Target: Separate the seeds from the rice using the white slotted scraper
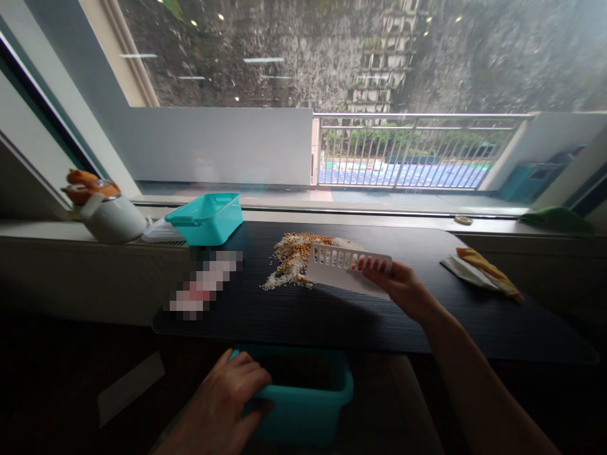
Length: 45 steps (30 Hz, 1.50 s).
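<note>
My right hand (pixel 410 287) is closed on a white plastic panel (pixel 339 276) with a row of slots along its upper edge. The panel is tilted over the black tabletop, at the right side of a loose pile of white rice-like grains and yellow kernels or beans (pixel 291 253), and hides part of it. Below the table's front edge, my left hand (pixel 237 382) grips the left rim of a teal plastic bin (pixel 308 397), with its fingers over the edge. The inside of the bin is dark, and its contents are hard to make out.
A second teal container (pixel 215 221) stands at the back left, near a white pot with an orange animal figure (pixel 111 215). A pixelated item (pixel 203 287) lies at left. A yellow-and-white packet (pixel 486 275) lies at right. Behind the black table (pixel 265 322) is a window.
</note>
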{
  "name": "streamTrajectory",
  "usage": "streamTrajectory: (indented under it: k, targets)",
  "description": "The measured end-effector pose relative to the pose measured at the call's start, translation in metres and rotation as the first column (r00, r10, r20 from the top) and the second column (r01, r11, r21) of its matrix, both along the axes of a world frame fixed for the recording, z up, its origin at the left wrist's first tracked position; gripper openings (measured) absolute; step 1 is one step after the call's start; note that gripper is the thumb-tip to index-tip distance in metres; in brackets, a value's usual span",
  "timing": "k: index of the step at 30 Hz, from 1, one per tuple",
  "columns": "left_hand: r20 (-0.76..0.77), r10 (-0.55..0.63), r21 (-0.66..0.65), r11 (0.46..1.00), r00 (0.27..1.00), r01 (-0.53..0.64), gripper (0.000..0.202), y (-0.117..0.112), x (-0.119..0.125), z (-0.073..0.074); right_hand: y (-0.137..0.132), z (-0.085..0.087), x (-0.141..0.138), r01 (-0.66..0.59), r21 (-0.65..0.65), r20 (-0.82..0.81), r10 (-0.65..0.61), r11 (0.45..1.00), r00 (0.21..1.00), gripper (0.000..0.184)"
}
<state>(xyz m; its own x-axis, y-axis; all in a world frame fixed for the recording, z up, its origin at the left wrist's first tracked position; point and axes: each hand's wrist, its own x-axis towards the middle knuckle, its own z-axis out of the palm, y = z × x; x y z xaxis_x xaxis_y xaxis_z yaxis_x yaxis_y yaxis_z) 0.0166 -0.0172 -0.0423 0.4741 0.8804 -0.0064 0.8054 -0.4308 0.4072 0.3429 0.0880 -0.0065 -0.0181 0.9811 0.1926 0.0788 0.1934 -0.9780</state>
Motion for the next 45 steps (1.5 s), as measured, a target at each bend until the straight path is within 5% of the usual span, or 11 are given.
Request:
streamTrajectory:
  k: [22, 29, 34, 40, 45]
  targets:
    - [0.012, -0.021, 0.049, 0.999, 1.0, 0.02, 0.021, 0.0, 0.003, 0.005, -0.002, 0.0, 0.0, -0.047, -0.045, -0.044, 0.045, 0.998, 0.998, 0.037]
    - [0.047, 0.004, 0.004, 1.0, 0.999, -0.004, 0.017, -0.002, 0.002, 0.012, -0.023, 0.003, -0.005, -0.082, -0.051, 0.008, 0.083, 0.995, 0.997, 0.034]
    - [0.037, 0.033, -0.041, 0.999, 0.999, -0.031, 0.016, -0.003, 0.0, 0.017, -0.04, -0.003, -0.02, -0.227, -0.1, 0.086, 0.236, 0.969, 0.968, 0.03]
    - [0.03, 0.034, -0.106, 0.994, 0.999, -0.031, 0.013, -0.008, -0.018, 0.023, -0.038, -0.006, -0.064, -0.294, 0.001, 0.142, 0.291, 0.956, 0.946, 0.027]
    - [0.015, 0.014, 0.011, 1.0, 1.0, -0.014, 0.015, -0.013, -0.022, 0.028, -0.048, 0.0, -0.063, -0.415, -0.089, 0.243, 0.424, 0.905, 0.872, 0.028]
